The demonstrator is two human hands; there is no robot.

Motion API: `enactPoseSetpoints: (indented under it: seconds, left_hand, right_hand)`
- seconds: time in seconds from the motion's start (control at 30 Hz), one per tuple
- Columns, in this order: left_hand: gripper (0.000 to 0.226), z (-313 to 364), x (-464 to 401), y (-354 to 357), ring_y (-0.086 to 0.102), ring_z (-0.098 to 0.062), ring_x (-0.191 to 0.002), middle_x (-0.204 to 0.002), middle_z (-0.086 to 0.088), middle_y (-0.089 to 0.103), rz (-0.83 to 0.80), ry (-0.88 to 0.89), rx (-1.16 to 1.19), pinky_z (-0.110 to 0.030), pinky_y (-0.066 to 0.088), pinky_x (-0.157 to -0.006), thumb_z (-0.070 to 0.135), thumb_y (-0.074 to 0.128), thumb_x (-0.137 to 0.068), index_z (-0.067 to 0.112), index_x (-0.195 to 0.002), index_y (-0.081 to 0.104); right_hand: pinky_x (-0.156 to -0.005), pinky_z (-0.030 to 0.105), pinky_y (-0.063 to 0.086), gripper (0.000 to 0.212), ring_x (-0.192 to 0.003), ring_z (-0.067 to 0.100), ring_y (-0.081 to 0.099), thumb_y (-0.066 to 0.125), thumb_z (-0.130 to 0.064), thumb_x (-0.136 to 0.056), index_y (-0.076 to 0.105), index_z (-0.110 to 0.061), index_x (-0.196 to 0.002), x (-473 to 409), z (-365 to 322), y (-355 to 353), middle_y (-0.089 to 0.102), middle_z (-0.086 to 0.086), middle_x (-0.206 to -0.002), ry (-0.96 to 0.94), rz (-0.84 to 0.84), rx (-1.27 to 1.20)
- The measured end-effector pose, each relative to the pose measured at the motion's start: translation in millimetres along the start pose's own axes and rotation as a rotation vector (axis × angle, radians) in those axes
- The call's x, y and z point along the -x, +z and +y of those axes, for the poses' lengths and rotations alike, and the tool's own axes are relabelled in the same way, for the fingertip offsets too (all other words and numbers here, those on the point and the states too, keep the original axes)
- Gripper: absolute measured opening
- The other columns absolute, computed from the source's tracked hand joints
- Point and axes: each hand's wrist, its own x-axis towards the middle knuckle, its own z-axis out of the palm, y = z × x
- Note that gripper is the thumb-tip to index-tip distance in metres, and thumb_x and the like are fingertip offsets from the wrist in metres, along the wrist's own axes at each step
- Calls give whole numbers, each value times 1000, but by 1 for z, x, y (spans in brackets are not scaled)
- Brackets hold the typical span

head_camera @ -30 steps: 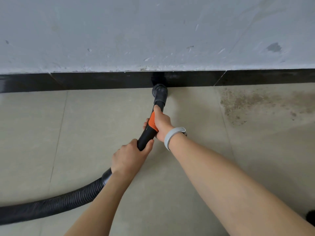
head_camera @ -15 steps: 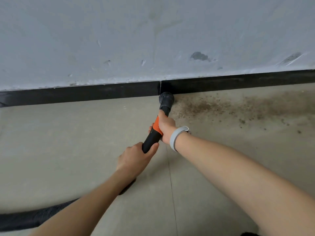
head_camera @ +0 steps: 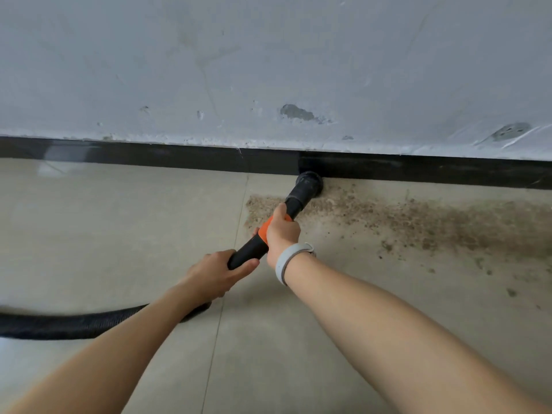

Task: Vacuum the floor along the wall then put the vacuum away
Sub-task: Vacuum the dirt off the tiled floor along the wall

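Two hands, left hand (head_camera: 213,274) and right hand (head_camera: 280,231), each gripping one vacuum wand (head_camera: 254,249); nozzle (head_camera: 307,185) touching baseboard (head_camera: 179,156).

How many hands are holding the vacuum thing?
2. The left hand grips the black lower part of the vacuum handle, near the hose. The right hand grips higher up, at the orange part, closer to the nozzle by the wall.

1. Worn on the head, looking forward and down along both forearms.
2. Faces the wall (head_camera: 268,61) and black skirting (head_camera: 149,155) far across the floor (head_camera: 119,219).
3. Close to the hands, mid-frame.
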Motion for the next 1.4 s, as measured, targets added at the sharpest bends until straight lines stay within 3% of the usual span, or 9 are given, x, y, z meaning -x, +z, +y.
enactPoseSetpoints:
  seconds: [0.13,0.3,0.43,0.6,0.7,0.8,0.93,1.2,1.4]
  left_hand:
    - [37,27,-2,3,58,-13,-52,-63,3,60,-26,26,-37,-24,45,-57,58,47,-87,22,-85,55]
    - [34,54,-8,11,56,-12,-53,-64,3,59,-72,87,-70,-22,43,-54,59,46,-88,26,-79,49]
    - [35,75,-16,22,57,-13,-54,-66,3,59,-81,161,-115,-23,43,-53,61,45,-88,27,-79,48]
    - [40,108,-27,47,59,-15,-60,-70,2,60,-87,258,-167,-26,46,-61,65,41,-87,26,-80,49]
    - [47,127,-33,59,63,-18,-68,-76,1,63,-82,297,-199,-28,48,-66,69,39,-85,24,-87,53]
    - [49,143,-36,67,62,-17,-68,-73,3,61,-70,333,-219,-28,46,-63,72,38,-83,26,-88,53]
    - [50,145,-40,67,63,-17,-68,-72,5,60,-53,354,-213,-30,50,-68,74,36,-82,27,-89,52]
    - [47,94,-37,29,65,-17,-66,-74,2,65,-77,323,-166,-29,50,-70,69,37,-84,25,-87,53]
    - [44,34,-15,3,62,-14,-59,-72,2,63,-61,232,-94,-26,48,-64,64,38,-88,23,-90,52]
  right_hand:
    - [-82,38,55,47,-72,24,64,42,-46,-96,49,-6,-120,-1,-18,-27,60,7,-78,24,1,-54]
    - [-55,26,47,50,-57,17,59,40,-46,-97,51,-4,-122,0,-32,-53,63,9,-86,9,45,-108]
    - [-51,25,45,46,-57,18,58,40,-45,-98,55,-3,-111,-5,-43,-78,60,6,-72,-14,106,-142]
    - [-70,32,55,40,-57,20,59,40,-43,-98,51,-7,-84,-14,-59,-118,59,8,-67,-65,215,-118]
    - [-87,40,55,43,-57,22,57,39,-44,-98,49,-6,-82,-19,-71,-139,57,8,-60,-81,276,-107]
    - [-84,39,54,45,-60,22,56,37,-47,-98,47,-5,-86,-21,-82,-157,58,10,-67,-83,301,-104]
    - [-60,29,50,57,-57,22,58,38,-53,-95,48,-3,-120,-21,-86,-163,61,12,-77,-52,225,-117]
    - [-72,36,55,42,-83,26,61,47,-44,-96,42,-8,-116,-11,-67,-113,55,14,-110,7,29,-262]
    - [-75,38,55,39,-77,26,62,49,-44,-95,42,-10,-114,-2,-38,-50,57,13,-98,39,-31,-126]
